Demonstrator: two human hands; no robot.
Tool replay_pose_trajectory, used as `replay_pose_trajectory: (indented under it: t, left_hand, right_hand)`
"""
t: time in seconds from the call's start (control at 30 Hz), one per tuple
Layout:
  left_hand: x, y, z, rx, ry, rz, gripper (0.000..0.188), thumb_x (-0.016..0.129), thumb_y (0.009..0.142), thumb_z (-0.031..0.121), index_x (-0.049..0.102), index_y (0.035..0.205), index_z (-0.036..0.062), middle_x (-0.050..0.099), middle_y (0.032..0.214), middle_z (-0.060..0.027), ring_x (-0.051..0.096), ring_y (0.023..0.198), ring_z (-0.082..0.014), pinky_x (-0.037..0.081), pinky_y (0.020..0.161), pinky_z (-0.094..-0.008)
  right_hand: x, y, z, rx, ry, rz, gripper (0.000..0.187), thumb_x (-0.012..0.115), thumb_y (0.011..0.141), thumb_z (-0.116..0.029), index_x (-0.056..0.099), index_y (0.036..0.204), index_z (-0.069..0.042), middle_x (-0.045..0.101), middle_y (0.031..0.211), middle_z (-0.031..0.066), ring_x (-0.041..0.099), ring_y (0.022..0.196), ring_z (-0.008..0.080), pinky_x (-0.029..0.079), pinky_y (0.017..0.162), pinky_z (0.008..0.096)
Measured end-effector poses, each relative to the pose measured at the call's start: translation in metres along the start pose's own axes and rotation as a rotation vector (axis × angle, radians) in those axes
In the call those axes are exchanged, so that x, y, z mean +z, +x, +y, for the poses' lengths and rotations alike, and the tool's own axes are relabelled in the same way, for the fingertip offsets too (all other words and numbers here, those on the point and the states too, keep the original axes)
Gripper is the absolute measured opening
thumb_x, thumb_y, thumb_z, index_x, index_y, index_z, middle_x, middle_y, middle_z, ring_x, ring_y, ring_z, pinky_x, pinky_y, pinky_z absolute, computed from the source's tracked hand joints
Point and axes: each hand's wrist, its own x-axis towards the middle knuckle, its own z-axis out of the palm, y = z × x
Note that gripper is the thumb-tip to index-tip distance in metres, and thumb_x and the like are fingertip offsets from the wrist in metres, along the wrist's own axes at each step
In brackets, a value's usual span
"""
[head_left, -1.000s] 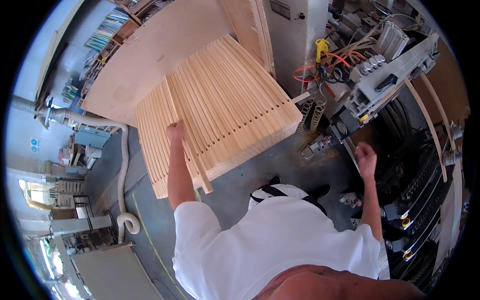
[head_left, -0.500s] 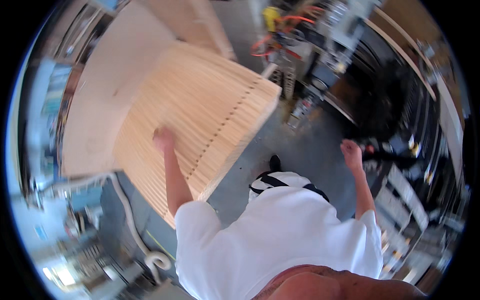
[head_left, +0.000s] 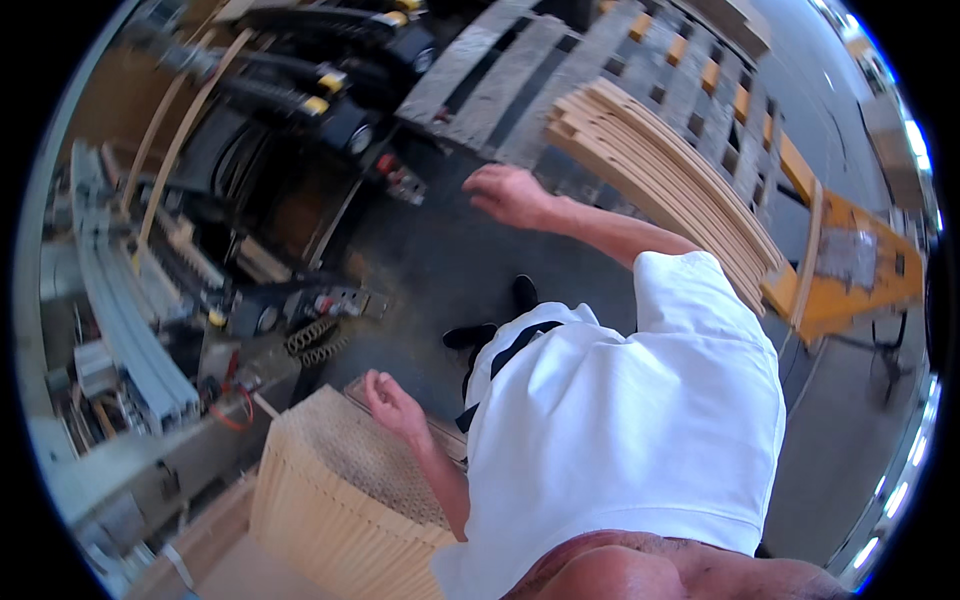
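Note:
Fingers loosely apart and nothing in them, my left hand (head_left: 394, 404) hangs over the edge of a thick stack of pale wooden boards (head_left: 345, 530). Whether it touches the stack I cannot tell. A row of holes shows along the stack's upturned faces. My right hand (head_left: 508, 196) reaches out in front of me, open and holding nothing, its fingers stretched to the left. Beyond my right forearm, a bundle of long pale wooden strips (head_left: 670, 185) lies at the edge of a grey slatted pallet (head_left: 500, 85).
A yellow pallet jack (head_left: 865, 260) stands on the right, by the pallet. Along the left runs a machine (head_left: 280, 200) with dark rails, coil springs and a grey metal beam (head_left: 130, 290). Grey floor (head_left: 425, 270) lies around my feet.
My body and view have turned right, so the board stack is now at the lower left. My left hand has come off its top face; my right hand has opened and extended near the pallet.

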Motion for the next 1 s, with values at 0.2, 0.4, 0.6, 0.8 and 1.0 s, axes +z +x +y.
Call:
replay_pose_trajectory:
  t: [0.2, 0.4, 0.6, 0.8, 1.0]
  left_hand:
    - [0.088, 0.018, -0.006, -0.089, -0.023, -0.282, 0.033, 0.062, 0.094, 0.019, 0.061, 0.118, -0.0034, 0.067, 0.108, -0.0157, 0.064, 0.097, -0.0212, 0.051, 0.085, -0.0316]
    - [0.145, 0.044, 0.006, -0.008, -0.058, -0.471, 0.030, 0.064, 0.093, 0.016, 0.063, 0.117, -0.0020, 0.069, 0.101, -0.0086, 0.064, 0.090, -0.0123, 0.051, 0.081, -0.0250]
    - [0.164, 0.074, 0.031, 0.069, 0.100, -0.404, 0.029, 0.067, 0.088, 0.019, 0.066, 0.111, 0.0010, 0.070, 0.098, -0.0111, 0.068, 0.089, -0.0186, 0.053, 0.080, -0.0303]
    - [0.151, 0.143, 0.010, 0.067, 0.128, -0.327, 0.029, 0.067, 0.087, 0.019, 0.067, 0.110, 0.0012, 0.070, 0.102, -0.0145, 0.069, 0.091, -0.0215, 0.054, 0.080, -0.0322]
    - [0.143, 0.317, 0.028, 0.172, 0.306, -0.199, 0.029, 0.068, 0.084, 0.023, 0.069, 0.104, 0.0021, 0.069, 0.103, -0.0176, 0.067, 0.095, -0.0317, 0.052, 0.085, -0.0392]
  right_hand:
    - [-0.165, -0.149, 0.123, 0.606, -0.614, 0.319, 0.029, 0.071, 0.076, -0.011, 0.065, 0.104, -0.007, 0.065, 0.102, 0.0149, 0.060, 0.102, 0.0352, 0.048, 0.087, 0.0456]
    - [-0.212, -0.284, 0.171, 0.748, -0.989, 0.327, 0.010, 0.063, 0.082, -0.014, 0.064, 0.090, -0.008, 0.061, 0.101, 0.0145, 0.058, 0.097, 0.0351, 0.046, 0.086, 0.0465]
    - [-0.218, -0.293, 0.175, 0.651, -0.936, 0.270, 0.015, 0.062, 0.085, -0.015, 0.061, 0.096, -0.005, 0.064, 0.108, 0.0151, 0.059, 0.103, 0.0372, 0.047, 0.087, 0.0476]
    - [-0.224, -0.230, 0.146, 0.655, -0.755, 0.225, 0.019, 0.060, 0.089, -0.008, 0.061, 0.109, -0.005, 0.059, 0.112, 0.0146, 0.056, 0.107, 0.0359, 0.047, 0.088, 0.0451]
    - [-0.212, -0.107, 0.104, 0.525, -0.691, 0.285, 0.036, 0.058, 0.093, -0.006, 0.057, 0.128, -0.004, 0.058, 0.115, 0.0157, 0.057, 0.106, 0.0338, 0.047, 0.090, 0.0399]
